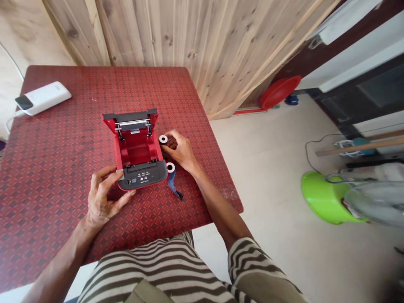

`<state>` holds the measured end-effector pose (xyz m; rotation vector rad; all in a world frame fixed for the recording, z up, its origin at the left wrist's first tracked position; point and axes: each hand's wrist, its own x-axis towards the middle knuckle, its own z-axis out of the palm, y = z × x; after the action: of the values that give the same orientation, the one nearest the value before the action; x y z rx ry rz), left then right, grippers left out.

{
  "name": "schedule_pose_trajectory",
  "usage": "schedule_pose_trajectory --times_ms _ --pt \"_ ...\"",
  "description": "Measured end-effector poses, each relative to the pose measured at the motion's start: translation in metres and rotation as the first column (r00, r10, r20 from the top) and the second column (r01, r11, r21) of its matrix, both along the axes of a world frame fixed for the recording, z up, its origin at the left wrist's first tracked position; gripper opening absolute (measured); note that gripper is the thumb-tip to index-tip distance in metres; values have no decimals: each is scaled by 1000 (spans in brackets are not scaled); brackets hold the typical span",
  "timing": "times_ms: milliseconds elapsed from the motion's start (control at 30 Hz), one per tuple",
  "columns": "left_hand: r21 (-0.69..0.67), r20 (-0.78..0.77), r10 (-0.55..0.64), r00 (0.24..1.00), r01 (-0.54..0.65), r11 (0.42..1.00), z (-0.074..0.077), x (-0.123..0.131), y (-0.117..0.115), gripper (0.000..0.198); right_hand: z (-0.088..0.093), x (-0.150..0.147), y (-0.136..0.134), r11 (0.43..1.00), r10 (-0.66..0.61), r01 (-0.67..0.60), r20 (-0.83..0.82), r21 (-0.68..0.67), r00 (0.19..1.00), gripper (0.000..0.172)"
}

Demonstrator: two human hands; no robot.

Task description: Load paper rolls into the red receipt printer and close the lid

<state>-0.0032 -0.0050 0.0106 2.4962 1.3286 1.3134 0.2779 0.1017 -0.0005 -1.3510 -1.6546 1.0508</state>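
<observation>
Grasping, with half-curled left hand (102, 195), the front-left corner of the open label printer (136, 153), set between both hands; pinching, with curled right hand (182, 153), 1 ribbon roll (160, 139) beside it.

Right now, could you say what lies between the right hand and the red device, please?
The head view shows a white-ended roll between the right hand and red device.

the compact printer (136, 155) is red with a black control panel (148, 173). the tabletop (72, 143) is red with dark diamonds; the shirt (164, 267) has dark olive and off-white stripes.
</observation>
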Motion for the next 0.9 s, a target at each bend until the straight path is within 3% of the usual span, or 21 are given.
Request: schedule_pose_trajectory --times_ms 100,233,333,467,533,633,700,767,900 --pt "-11 -1 9 1000 -9 1000 0 0 0 70 14 17 -14 1000 -12 11 33 2 999 45" --pt "-22 -1 8 1000 -8 1000 -1 0 -1 73 32 37 -49 997 74 -76 163 11 984 23" --pt "-18 1 13 1000 -13 1000 -2 1 -1 74 31 34 -71 982 191 -190 185 -22 964 35" --pt "-18 0 7 1000 -7 1000 -3 0 -3 74 31 24 -84 992 109 -119 170 50 979 24" --pt "-30 1 -2 1000 2 1000 -4 0 -4 73 49 25 -86 989 88 -109 191 101 978 23" --pt "-48 8 2 1000 -1 999 -6 -1 -5 70 93 23 -83 965 114 -171 270 197 956 29" --pt "-59 12 17 1000 -16 998 -6 -1 -5 69 120 12 -75 919 175 -284 362 273 916 30" --pt "-63 12 24 1000 -23 998 -6 -1 -6 67 135 -8 -61 875 211 -387 491 290 845 28" --pt "-67 -7 15 1000 -15 998 -4 -1 -5 66 130 -54 -34 832 277 -541 751 126 600 24"
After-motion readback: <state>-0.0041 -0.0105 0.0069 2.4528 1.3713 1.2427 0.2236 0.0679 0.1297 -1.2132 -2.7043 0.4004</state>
